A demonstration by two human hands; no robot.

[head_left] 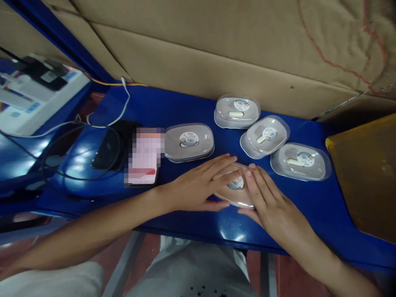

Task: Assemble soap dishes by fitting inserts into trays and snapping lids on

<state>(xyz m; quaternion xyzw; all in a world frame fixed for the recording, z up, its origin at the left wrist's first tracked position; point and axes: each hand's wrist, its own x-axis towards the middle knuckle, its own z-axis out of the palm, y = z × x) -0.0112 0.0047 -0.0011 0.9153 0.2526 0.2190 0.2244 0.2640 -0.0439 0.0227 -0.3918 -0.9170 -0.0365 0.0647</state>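
A clear-lidded oval plastic container [235, 190] with a round label lies on the blue table between my two hands, its body pinkish under the lid. My left hand [198, 185] grips it from the left, fingers stretched across the lid and far edge, thumb at the near edge. From the right my right hand [272, 202] holds its end, fingers together along the side and thumb low at the near corner. Both hands cover part of the container. Just left and beyond sits a similar grey container [198, 142] with a label.
Three more labelled containers stand at the back right: one by the wall [222, 117], a middle one [272, 123] and a right one [315, 169]. A phone [145, 152], cables and a power strip [74, 88] lie left. A yellow-brown box [368, 177] stands right.
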